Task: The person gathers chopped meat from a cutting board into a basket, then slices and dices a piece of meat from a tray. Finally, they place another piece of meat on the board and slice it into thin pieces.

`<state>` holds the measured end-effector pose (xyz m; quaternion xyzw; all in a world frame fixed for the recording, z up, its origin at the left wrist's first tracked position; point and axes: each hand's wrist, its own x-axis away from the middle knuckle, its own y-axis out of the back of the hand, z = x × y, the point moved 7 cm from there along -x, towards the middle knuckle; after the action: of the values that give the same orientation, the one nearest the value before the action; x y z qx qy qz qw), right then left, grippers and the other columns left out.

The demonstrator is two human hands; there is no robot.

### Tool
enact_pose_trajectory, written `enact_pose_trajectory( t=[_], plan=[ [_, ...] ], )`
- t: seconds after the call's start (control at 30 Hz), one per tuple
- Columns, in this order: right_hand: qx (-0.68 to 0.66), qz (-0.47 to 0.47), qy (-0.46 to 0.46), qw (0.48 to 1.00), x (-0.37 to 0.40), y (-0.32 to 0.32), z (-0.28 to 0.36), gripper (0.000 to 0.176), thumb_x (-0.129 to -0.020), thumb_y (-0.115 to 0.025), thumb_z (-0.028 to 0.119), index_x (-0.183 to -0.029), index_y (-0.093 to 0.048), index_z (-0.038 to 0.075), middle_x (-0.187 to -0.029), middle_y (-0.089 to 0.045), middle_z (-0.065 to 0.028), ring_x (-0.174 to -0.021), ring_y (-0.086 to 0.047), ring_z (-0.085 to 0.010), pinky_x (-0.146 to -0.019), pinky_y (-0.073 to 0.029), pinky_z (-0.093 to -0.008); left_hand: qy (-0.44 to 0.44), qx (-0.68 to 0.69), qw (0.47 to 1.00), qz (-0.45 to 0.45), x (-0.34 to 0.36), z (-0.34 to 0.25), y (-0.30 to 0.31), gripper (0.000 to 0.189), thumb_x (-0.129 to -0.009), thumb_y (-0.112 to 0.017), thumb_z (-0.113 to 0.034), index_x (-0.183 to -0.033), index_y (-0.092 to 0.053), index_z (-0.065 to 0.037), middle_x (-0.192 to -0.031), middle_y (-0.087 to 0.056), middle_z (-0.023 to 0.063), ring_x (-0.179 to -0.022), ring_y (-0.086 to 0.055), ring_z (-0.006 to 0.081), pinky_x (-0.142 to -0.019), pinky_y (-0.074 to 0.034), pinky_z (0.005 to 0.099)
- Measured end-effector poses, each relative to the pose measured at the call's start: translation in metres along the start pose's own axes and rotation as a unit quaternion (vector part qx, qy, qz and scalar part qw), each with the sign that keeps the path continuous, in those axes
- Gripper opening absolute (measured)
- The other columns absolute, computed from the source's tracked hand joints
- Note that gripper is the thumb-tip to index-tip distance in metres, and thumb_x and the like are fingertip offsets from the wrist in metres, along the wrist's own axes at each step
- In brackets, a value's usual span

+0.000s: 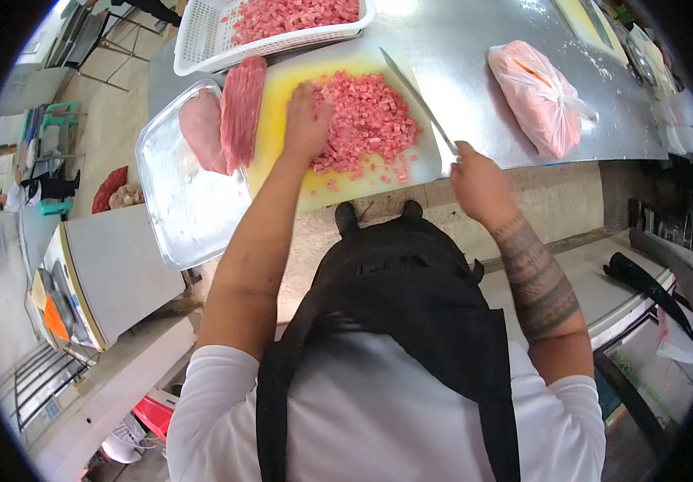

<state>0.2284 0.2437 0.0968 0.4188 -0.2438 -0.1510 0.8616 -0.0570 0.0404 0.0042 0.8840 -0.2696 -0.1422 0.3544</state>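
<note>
Holding meat cubes (294, 16) sat a white perforated basket (195, 40) | shiny metal tray (194, 233) bore a smooth slab (200, 128) | diced meat (370, 120) lay heaped on board (338, 193) | right hand (479, 181) gripped knife (419, 100); left hand (310, 124) at heap's edge, grip unclear

Diced meat (375, 116): raw, pinkish-red, cut into small cubes, heaped loosely and wider than it is tall, covering most of the board from its centre toward 3 o'clock
Stray cubes: a few lie apart from the heap, around its 5 and 7 o'clock sides
Knife (417, 96): long, narrow grey blade, handle gripped, slanting with tip toward 11 o'clock and handle toward 5
Knife's place: along the board's 1-to-3 o'clock side; whether the blade touches the surface cannot be told
Cutting board (274, 120): pale, strongly yellow toward 9 o'clock, lying flat beneath the cubes
</note>
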Motion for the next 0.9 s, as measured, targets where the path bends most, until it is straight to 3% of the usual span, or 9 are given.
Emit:
enact_pose_trajectory(
  t=[0.07, 0.2, 0.3, 0.37, 0.5, 0.57, 0.67, 0.73, 0.9],
  plan=[
    [0.0, -0.01, 0.035, 0.999, -0.017, -0.015, 0.025, 0.028, -0.095, -0.064, 0.017, -0.116, -0.059, -0.001, -0.097, -0.071, -0.0306, -0.095, -0.069, -0.0493, -0.086, -0.055, -0.0566, -0.006, -0.004, 1.0, 0.006, -0.004, -0.021, -0.009, 0.086, -0.106, -0.05, -0.059, -0.164, -0.032, 0.002, -0.169, -0.027, 0.0328, -0.159, -0.025, 0.0443, -0.131, -0.016, 0.0513],
    [0.024, 0.034, 0.099, 0.994, -0.028, -0.034, 0.05, 0.027, -0.095, -0.061, 0.016, -0.113, -0.058, -0.004, -0.095, -0.069, -0.0315, -0.095, -0.067, -0.0517, -0.085, -0.053, -0.0581, -0.003, 0.033, 0.999, 0.003, 0.009, -0.04, -0.003, 0.082, -0.107, -0.053, -0.055, -0.162, -0.034, 0.002, -0.169, -0.025, 0.0334, -0.159, -0.024, 0.0444, -0.13, -0.017, 0.0513],
    [-0.018, -0.043, 0.179, 0.983, -0.034, -0.024, 0.033, 0.026, -0.095, -0.063, 0.017, -0.109, -0.059, -0.005, -0.088, -0.069, -0.0271, -0.08, -0.07, -0.0435, -0.076, -0.056, -0.0521, -0.014, 0.056, 0.998, -0.015, 0.028, -0.035, 0.015, 0.084, -0.104, -0.061, -0.052, -0.162, -0.034, 0.002, -0.169, -0.024, 0.0335, -0.16, -0.022, 0.0444, -0.13, -0.017, 0.0518],
    [-0.108, 0.017, 0.125, 0.986, -0.043, -0.008, 0.008, 0.024, -0.095, -0.065, 0.018, -0.104, -0.06, -0.004, -0.082, -0.067, -0.0191, -0.069, -0.068, -0.032, -0.068, -0.056, -0.0451, -0.024, -0.036, 0.999, -0.03, 0.053, -0.021, 0.032, 0.089, -0.1, -0.067, -0.049, -0.163, -0.031, 0.002, -0.169, -0.024, 0.0334, -0.16, -0.021, 0.044, -0.13, -0.017, 0.0527],
    [-0.276, 0.082, -0.038, 0.957, -0.028, 0.009, -0.06, 0.021, -0.099, -0.064, 0.02, -0.097, -0.062, -0.001, -0.075, -0.059, -0.0049, -0.059, -0.058, -0.0127, -0.055, -0.052, -0.0317, -0.058, -0.034, 0.997, -0.028, 0.116, -0.015, 0.026, 0.111, -0.086, -0.08, -0.056, -0.167, -0.025, -0.002, -0.17, -0.022, 0.033, -0.161, -0.02, 0.0455, -0.13, -0.016, 0.0556],
    [-0.3, 0.106, -0.075, 0.945, -0.016, 0.002, -0.093, 0.02, -0.103, -0.061, 0.02, -0.1, -0.062, 0.0, -0.075, -0.06, -0.0041, -0.059, -0.059, -0.013, -0.054, -0.052, -0.0311, -0.121, -0.039, 0.992, -0.008, 0.135, -0.061, 0.006, 0.123, -0.078, -0.085, -0.061, -0.168, -0.023, -0.005, -0.171, -0.019, 0.0324, -0.161, -0.017, 0.0479, -0.129, -0.016, 0.0595],
    [-0.321, 0.131, -0.093, 0.933, 0.0, -0.01, -0.105, 0.019, -0.107, -0.058, 0.019, -0.107, -0.061, 0.0, -0.075, -0.061, -0.0044, -0.06, -0.061, -0.0132, -0.055, -0.053, -0.0306, -0.117, -0.108, 0.986, -0.054, 0.139, -0.092, -0.016, 0.132, -0.068, -0.088, -0.068, -0.169, -0.024, -0.012, -0.173, -0.014, 0.0312, -0.159, -0.014, 0.054, -0.124, -0.014, 0.0699],
    [-0.314, 0.146, -0.075, 0.935, 0.006, -0.016, -0.092, 0.02, -0.108, -0.057, 0.018, -0.115, -0.057, -0.001, -0.077, -0.062, -0.0052, -0.06, -0.063, -0.0141, -0.055, -0.055, -0.0313, -0.138, -0.157, 0.976, -0.067, 0.136, -0.102, -0.026, 0.131, -0.068, -0.084, -0.073, -0.169, -0.026, -0.015, -0.173, -0.012, 0.0313, -0.157, -0.013, 0.0579, -0.12, -0.015, 0.076],
    [-0.301, 0.157, -0.082, 0.937, -0.002, -0.043, -0.047, 0.023, -0.106, -0.058, 0.017, -0.116, -0.055, -0.004, -0.079, -0.064, -0.01, -0.06, -0.066, -0.0182, -0.055, -0.057, -0.0347, -0.109, -0.208, 0.966, -0.104, 0.122, -0.123, -0.053, 0.111, -0.073, -0.073, -0.081, -0.165, -0.04, -0.028, -0.171, -0.019, 0.0319, -0.155, -0.017, 0.0606, -0.112, -0.017, 0.0837]
  ],
)
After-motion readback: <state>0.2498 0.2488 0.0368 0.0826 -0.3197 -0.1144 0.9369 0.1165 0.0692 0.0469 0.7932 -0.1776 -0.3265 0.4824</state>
